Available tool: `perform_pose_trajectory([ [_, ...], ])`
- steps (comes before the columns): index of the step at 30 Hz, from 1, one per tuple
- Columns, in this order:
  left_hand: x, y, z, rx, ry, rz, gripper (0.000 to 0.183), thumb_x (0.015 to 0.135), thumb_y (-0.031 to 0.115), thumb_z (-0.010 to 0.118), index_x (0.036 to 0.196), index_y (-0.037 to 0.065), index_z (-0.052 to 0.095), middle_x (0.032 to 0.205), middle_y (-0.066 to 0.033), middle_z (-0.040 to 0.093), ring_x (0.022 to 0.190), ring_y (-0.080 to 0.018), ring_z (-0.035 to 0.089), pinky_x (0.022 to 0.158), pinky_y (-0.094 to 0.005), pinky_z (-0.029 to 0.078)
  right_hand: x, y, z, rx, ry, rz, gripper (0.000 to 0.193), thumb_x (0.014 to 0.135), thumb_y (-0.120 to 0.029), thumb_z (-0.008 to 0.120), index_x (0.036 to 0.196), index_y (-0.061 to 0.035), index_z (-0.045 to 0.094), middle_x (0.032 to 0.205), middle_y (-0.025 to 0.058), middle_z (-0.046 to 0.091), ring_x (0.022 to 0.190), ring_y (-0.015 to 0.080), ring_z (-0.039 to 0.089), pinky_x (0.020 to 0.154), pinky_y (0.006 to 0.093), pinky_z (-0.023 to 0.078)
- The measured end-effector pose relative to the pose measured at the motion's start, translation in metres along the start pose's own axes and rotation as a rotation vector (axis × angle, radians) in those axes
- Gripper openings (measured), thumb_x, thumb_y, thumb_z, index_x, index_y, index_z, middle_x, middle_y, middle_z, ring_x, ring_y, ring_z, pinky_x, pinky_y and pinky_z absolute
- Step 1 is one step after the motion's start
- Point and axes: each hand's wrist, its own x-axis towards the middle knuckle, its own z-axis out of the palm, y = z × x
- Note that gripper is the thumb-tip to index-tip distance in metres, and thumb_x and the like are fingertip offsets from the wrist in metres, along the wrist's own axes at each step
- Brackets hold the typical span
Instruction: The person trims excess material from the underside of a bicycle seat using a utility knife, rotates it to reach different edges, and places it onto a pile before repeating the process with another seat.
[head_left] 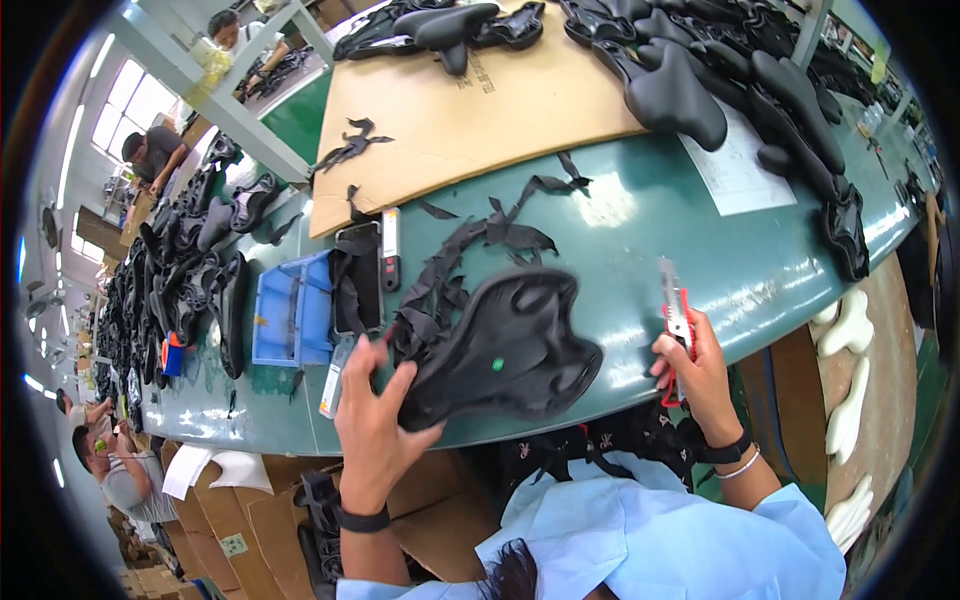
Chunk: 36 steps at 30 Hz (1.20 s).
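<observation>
A black bicycle saddle [505, 350] lies underside up at the table's near edge, a small green sticker in its middle. My left hand [375, 420] has the saddle's narrow nose between thumb and forefinger, the other fingers spread. To the right of the saddle, my right hand [700, 370] grips a red utility knife [676, 325], its blade pointing away from me. Black trimmed strips [430, 290] are heaped just beyond my left fingers and trail off toward the cardboard.
A blue bin [292, 310], a black tray [357, 275] and a second cutter [390, 250] stand to the left. Saddles pile up on the cardboard sheet [450, 130], at far right [680, 95] and along the left [180, 250]. A paper sheet [738, 165] lies at right. Other people work at left.
</observation>
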Motion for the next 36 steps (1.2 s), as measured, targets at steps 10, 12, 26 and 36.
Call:
perform_pose_trajectory([
  [10, 0.26, -0.105, 0.054, -1.002, 0.106, -0.65, 0.081, 0.072, 0.041, 0.083, 0.117, -0.018, 0.05, 0.1, -0.0182, 0.064, 0.079, -0.0213, 0.065, 0.067, -0.0306, 0.052, -0.004, 0.019, -0.004, 0.057, 0.062, -0.134, 0.04, 0.093, -0.012, 0.06, 0.127, 0.0009, 0.043, 0.085, 0.0055, 0.059, 0.06, 0.0088, 0.059, 0.051, 0.022, 0.05],
  [12, 0.293, -0.117, 0.069, -0.865, 0.506, -0.653, 0.083, 0.075, 0.038, 0.082, 0.121, -0.02, 0.045, 0.119, -0.0277, 0.058, 0.106, -0.0331, 0.061, 0.091, -0.0371, 0.048, -0.009, 0.019, -0.004, 0.055, 0.051, -0.168, 0.04, 0.092, -0.011, 0.061, 0.126, 0.0005, 0.044, 0.086, 0.0058, 0.06, 0.061, 0.009, 0.06, 0.052, 0.0219, 0.05],
  [26, 0.361, 0.162, 0.204, -0.058, 0.262, 0.555, 0.063, 0.077, 0.011, 0.074, 0.135, 0.017, 0.049, 0.143, -0.0092, 0.045, 0.132, -0.0369, 0.043, 0.098, -0.0455, 0.047, -0.008, 0.027, -0.006, 0.007, -0.006, -0.239, 0.042, 0.092, -0.009, 0.063, 0.129, 0.001, 0.044, 0.086, 0.0063, 0.064, 0.063, 0.0099, 0.063, 0.055, 0.0256, 0.054],
  [36, 0.193, 0.063, 0.09, -1.326, 0.264, -0.301, 0.035, 0.1, 0.026, 0.054, 0.119, -0.003, 0.059, 0.115, -0.0049, 0.063, 0.102, -0.0121, 0.058, 0.09, -0.0278, 0.046, -0.004, 0.029, -0.024, 0.437, 0.23, -0.274, 0.045, 0.097, -0.013, 0.055, 0.135, -0.0039, 0.033, 0.111, 0.0128, 0.052, 0.088, 0.0179, 0.062, 0.057, 0.0288, 0.059],
])
